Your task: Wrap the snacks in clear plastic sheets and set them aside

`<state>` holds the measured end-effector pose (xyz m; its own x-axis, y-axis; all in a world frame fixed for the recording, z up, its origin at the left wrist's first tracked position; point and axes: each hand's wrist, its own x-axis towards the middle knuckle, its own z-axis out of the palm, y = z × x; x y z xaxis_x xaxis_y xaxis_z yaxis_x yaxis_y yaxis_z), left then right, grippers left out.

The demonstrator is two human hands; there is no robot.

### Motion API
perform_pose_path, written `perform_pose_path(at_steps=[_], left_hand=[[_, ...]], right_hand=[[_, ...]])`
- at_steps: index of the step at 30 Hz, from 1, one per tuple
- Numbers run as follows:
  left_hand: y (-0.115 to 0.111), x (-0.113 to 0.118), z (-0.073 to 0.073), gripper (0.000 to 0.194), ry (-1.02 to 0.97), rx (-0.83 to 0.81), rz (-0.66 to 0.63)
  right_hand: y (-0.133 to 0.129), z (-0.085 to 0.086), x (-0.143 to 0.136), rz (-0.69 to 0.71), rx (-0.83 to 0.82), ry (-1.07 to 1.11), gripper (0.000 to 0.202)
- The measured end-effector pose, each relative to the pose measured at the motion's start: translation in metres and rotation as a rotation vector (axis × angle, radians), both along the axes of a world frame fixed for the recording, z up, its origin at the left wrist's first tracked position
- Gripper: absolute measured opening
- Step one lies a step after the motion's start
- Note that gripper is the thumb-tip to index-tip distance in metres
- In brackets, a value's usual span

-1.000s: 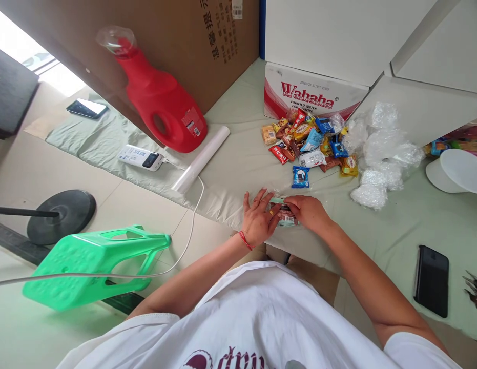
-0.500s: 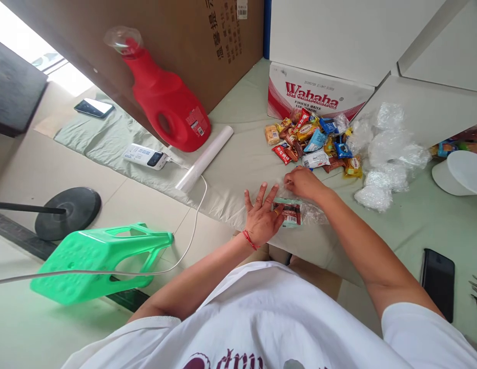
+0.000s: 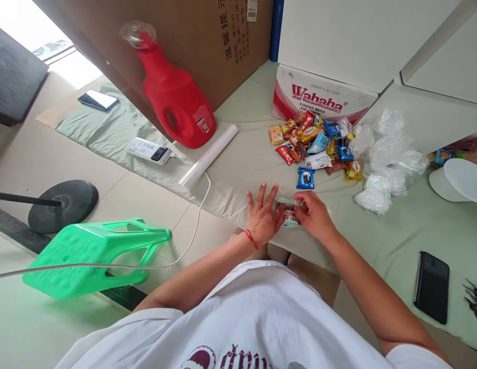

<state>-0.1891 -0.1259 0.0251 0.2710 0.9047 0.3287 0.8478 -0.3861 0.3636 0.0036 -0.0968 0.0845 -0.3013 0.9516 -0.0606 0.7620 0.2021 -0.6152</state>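
A small snack packet (image 3: pixel 291 217) in pale green and dark brown lies flat on the cloth near the front edge, with what looks like clear film over it. My left hand (image 3: pixel 264 219) presses on the packet's left part, fingers stretched and spread; a ring and a red string bracelet are on it. At the packet's right end my right hand (image 3: pixel 314 214) is closed, its fingertips pinching the clear plastic film there; the exact grip is partly hidden. Just beyond the hands, a blue snack packet (image 3: pixel 306 178) lies by itself.
Behind lies a pile of wrapped snacks (image 3: pixel 318 146), beside several clear film-wrapped bundles (image 3: pixel 384 148). A film roll (image 3: pixel 209 156), power bank (image 3: pixel 149 150) and red jug (image 3: pixel 180 105) are left. A white bowl (image 3: pixel 455 179) and black phone (image 3: pixel 432 287) are right.
My right hand has moved back toward me onto the packet's right end, uncovering the blue snack packet. The loose film that stuck out right of the packet is drawn in. My left hand stays.
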Motion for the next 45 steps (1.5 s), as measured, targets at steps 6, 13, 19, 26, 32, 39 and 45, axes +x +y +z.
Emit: perform_pose_path(at_steps=[6, 13, 19, 26, 32, 39, 45], left_hand=[[0.001, 0.0, 0.003, 0.025, 0.021, 0.003, 0.0], [0.0, 0.001, 0.002, 0.027, 0.031, 0.011, 0.016], [0.001, 0.002, 0.0, 0.022, -0.004, 0.003, 0.014], [0.002, -0.017, -0.017, 0.023, -0.258, -0.052, -0.049], [0.016, -0.038, -0.02, 0.065, -0.679, -0.246, 0.137], [0.039, -0.055, 0.006, 0.037, -0.802, -0.8, 0.011], [0.029, -0.092, 0.013, 0.035, -1.006, -0.8, 0.199]], right_hand=[[0.047, 0.009, -0.003, -0.132, 0.099, -0.338, 0.084], [0.078, 0.008, -0.021, 0.041, -0.3, -0.313, 0.029], [0.031, 0.004, -0.01, 0.321, -0.041, -0.166, 0.032], [-0.027, -0.041, -0.008, 0.267, 0.111, -0.118, 0.05], [-0.038, -0.063, -0.013, 0.196, 0.206, -0.078, 0.047], [-0.034, -0.077, -0.01, 0.152, 0.313, 0.242, 0.042], [-0.03, -0.079, -0.006, 0.123, 0.227, 0.32, 0.039]])
